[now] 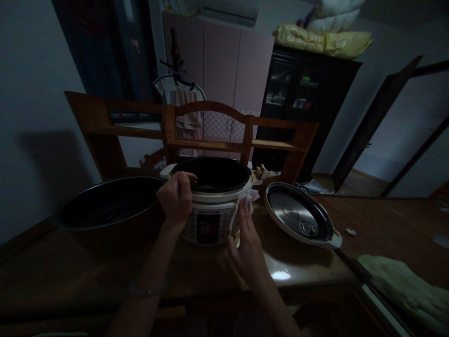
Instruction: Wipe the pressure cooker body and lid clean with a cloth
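Note:
A white electric pressure cooker (pixel 206 224) stands in the middle of the table, its lid off and its dark inside showing. My left hand (pixel 177 199) is curled closed at the front left of the rim; most of its fingertips are hidden. With fingers fairly straight, my right hand (pixel 247 238) presses a crumpled white tissue (pixel 247 199) against the cooker's right front side, beside the control panel. The lid (pixel 298 213) lies upside down to the right, apart from my hand. Left of the cooker, close to my left forearm, is a large dark pot (pixel 108 224).
A wooden shelf rack (pixel 210 145) rises behind the cooker. On the right lie a small pale object (pixel 350 231) and a light green cloth (pixel 403 285). The table's (pixel 308 271) front edge runs below my forearms. The room is dim.

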Tool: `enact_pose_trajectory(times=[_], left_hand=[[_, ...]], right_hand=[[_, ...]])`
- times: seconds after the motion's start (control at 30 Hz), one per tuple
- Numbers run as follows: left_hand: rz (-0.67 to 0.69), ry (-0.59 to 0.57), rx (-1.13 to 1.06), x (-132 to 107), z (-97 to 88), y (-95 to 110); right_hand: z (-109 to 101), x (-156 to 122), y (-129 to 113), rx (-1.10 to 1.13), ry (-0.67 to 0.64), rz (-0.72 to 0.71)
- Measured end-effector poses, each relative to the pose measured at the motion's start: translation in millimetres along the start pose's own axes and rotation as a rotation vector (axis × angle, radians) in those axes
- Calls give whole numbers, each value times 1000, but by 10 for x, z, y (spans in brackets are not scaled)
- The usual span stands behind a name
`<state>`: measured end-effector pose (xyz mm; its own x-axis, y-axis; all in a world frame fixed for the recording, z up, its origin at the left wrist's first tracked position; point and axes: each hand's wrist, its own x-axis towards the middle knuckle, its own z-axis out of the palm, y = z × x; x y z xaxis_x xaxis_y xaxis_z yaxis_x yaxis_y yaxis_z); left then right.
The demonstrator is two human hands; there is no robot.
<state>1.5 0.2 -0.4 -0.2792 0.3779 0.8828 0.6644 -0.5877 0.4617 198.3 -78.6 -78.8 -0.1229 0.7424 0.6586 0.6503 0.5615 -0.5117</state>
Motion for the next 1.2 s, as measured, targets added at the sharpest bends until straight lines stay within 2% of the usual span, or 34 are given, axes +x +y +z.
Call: enact_pose_trajectory(times=[0.83,1.0,1.2], left_hand=[[0,-25,18,6,-9,3],[-8,-20,10,4,-6,4],[-8,-8,3,1,3,-4]], right_hand=[[-6,-35,-22,-89,-7,15],[52,-103,113,-58,-4,43],[136,-205,397,17,-39,117]])
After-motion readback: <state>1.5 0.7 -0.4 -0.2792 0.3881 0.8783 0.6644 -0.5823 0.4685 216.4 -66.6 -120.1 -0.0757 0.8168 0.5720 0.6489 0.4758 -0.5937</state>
